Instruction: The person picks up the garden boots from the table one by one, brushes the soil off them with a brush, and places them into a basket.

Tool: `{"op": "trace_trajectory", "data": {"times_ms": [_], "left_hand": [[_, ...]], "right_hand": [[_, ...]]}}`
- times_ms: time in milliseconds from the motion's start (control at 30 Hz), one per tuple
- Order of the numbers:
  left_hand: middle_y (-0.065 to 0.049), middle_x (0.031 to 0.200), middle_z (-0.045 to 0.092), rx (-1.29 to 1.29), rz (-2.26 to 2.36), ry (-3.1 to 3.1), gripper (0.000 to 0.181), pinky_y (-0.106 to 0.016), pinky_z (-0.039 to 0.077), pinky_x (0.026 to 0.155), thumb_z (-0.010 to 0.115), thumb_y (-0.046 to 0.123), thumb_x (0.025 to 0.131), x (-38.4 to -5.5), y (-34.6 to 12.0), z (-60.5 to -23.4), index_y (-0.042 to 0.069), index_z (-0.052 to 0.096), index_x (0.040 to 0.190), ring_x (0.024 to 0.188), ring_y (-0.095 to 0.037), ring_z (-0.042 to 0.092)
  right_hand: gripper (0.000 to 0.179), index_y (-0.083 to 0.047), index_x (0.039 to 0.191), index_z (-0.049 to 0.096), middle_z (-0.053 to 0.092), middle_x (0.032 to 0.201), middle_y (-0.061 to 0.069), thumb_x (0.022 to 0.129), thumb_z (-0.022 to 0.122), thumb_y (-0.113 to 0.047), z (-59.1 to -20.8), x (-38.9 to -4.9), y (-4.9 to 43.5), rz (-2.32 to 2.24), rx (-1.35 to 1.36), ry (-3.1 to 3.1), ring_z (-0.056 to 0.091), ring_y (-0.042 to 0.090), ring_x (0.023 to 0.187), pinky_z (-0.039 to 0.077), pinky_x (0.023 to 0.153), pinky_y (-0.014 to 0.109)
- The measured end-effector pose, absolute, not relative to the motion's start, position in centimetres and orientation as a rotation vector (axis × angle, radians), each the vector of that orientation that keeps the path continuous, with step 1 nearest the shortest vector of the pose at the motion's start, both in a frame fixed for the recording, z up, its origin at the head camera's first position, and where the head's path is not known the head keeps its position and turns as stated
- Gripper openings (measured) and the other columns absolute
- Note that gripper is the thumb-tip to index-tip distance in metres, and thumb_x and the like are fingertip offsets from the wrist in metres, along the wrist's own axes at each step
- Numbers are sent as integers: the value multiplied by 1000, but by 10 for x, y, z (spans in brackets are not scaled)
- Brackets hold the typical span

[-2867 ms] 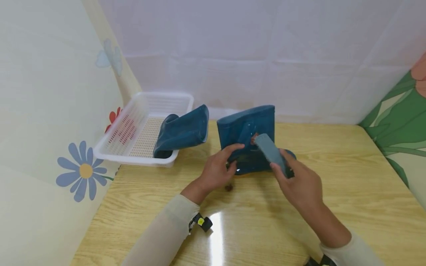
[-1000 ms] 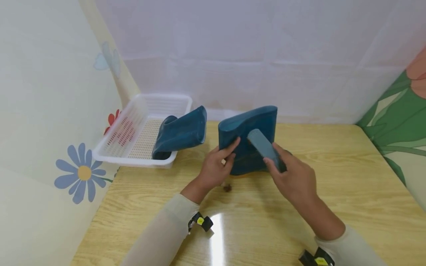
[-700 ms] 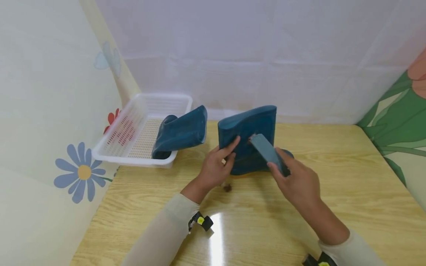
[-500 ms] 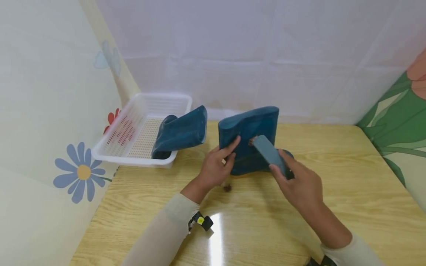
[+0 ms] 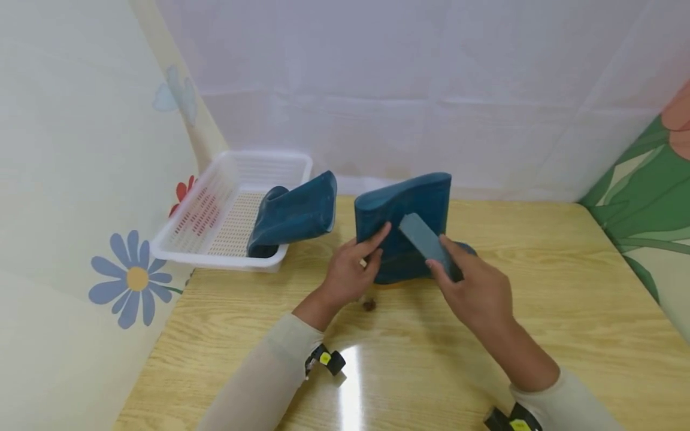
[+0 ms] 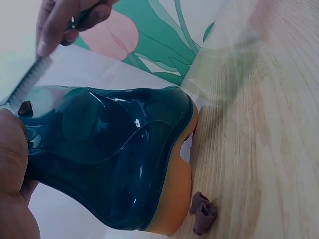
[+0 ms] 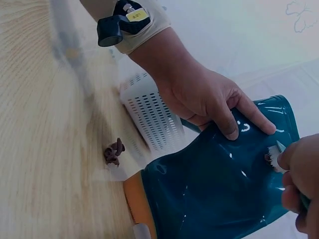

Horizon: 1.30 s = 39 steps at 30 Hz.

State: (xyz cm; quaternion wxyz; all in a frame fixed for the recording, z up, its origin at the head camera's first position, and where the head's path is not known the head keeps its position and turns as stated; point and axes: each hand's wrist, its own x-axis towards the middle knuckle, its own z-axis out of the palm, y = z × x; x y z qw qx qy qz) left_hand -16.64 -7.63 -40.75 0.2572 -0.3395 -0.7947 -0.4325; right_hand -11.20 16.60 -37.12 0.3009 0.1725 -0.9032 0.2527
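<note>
A teal rain boot (image 5: 428, 197) with an orange sole (image 6: 174, 194) stands on the table. My left hand (image 5: 350, 272) grips its shaft from the left, index finger and thumb along the near surface, the other fingers mostly hidden. In my right hand (image 5: 480, 293) is a brush (image 5: 423, 236), pinched along its grey-blue back. Its white bristles (image 6: 32, 79) meet the shaft at a small brown clump (image 6: 26, 108), which the brush hides in the head view.
A white plastic basket (image 5: 226, 262) stands at the back left, with a second teal rain boot (image 5: 296, 209) leaning out over its right rim. Brown crumbly bits (image 5: 369, 304) lie on the wooden table (image 5: 566, 287) near the boot. A white cloth wall (image 5: 377, 90) rises behind.
The brush has gone back and forth over the shaft; since half a second ago it has moved up and left, covering the brown clump. Earlier, my left hand shifted its hold on the shaft.
</note>
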Motion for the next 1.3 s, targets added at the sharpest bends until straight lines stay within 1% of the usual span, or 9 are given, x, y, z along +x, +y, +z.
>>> {"op": "trace_trajectory", "data": {"times_ms": [100, 200, 300, 433, 600, 733, 833, 1033, 1300], "left_hand": [[-14, 84, 62, -929, -1180, -2169, 49, -22, 40, 48, 60, -3, 98, -166, -76, -407, 5, 55, 147, 52, -7, 43], [-19, 96, 66, -928, -1187, -2172, 49, -22, 41, 48, 59, -2, 99, -166, -77, -405, 5, 55, 147, 52, -8, 44], [-14, 84, 62, -922, -1181, -2172, 47, -22, 40, 48, 59, -1, 100, -167, -77, -404, 5, 56, 147, 50, -8, 42], [-3, 68, 46, -915, -1180, -2172, 47, -23, 39, 47, 58, 0, 100, -167, -77, -405, 7, 55, 147, 48, -6, 39], [-3, 69, 45, -921, -1195, -2172, 48, -23, 38, 47, 59, -2, 99, -167, -77, -406, 6, 56, 147, 49, -5, 39], [-4, 69, 46, -914, -1187, -2194, 48, -24, 38, 47, 59, -2, 99, -166, -77, -405, 6, 56, 147, 49, -6, 39], [-5, 71, 50, -903, -1173, -2214, 48, -24, 38, 47, 59, -1, 99, -165, -77, -405, 7, 56, 146, 49, -6, 40], [-7, 71, 53, -904, -1180, -2198, 48, -24, 39, 47, 60, -3, 98, -163, -77, -407, 5, 57, 145, 50, -7, 40], [-7, 73, 53, -909, -1161, -2198, 49, -23, 39, 48, 61, -2, 98, -163, -77, -406, 5, 56, 146, 51, -7, 42]], "right_hand": [[52, -3, 131, 70, 70, 77, 19, 85, 84, -23, -376, -112, 169, 616, 470, -2396, 51, 21, 49, 35, 41, 34], [53, -3, 130, 70, 70, 77, 20, 83, 85, -21, -380, -112, 173, 600, 486, -2366, 51, 22, 49, 35, 41, 34], [54, -4, 130, 70, 72, 83, 23, 81, 86, -21, -383, -111, 177, 601, 490, -2351, 60, 27, 54, 39, 42, 37], [54, -3, 129, 70, 73, 88, 24, 82, 85, -23, -384, -108, 180, 630, 481, -2348, 65, 30, 59, 42, 44, 39], [54, 0, 128, 70, 73, 91, 27, 79, 86, -18, -384, -105, 182, 709, 483, -2311, 66, 31, 61, 46, 46, 42], [55, 4, 129, 68, 72, 103, 29, 80, 86, -11, -380, -105, 181, 809, 458, -2249, 72, 40, 77, 55, 57, 52], [55, 5, 131, 66, 70, 112, 30, 81, 85, -8, -373, -106, 177, 858, 420, -2235, 71, 45, 90, 56, 65, 58], [52, 1, 135, 65, 71, 112, 28, 88, 82, -16, -368, -110, 170, 832, 385, -2366, 71, 43, 79, 54, 58, 55], [49, 1, 131, 68, 73, 84, 25, 87, 83, -14, -378, -107, 171, 814, 469, -2411, 65, 29, 59, 46, 48, 42]]}}
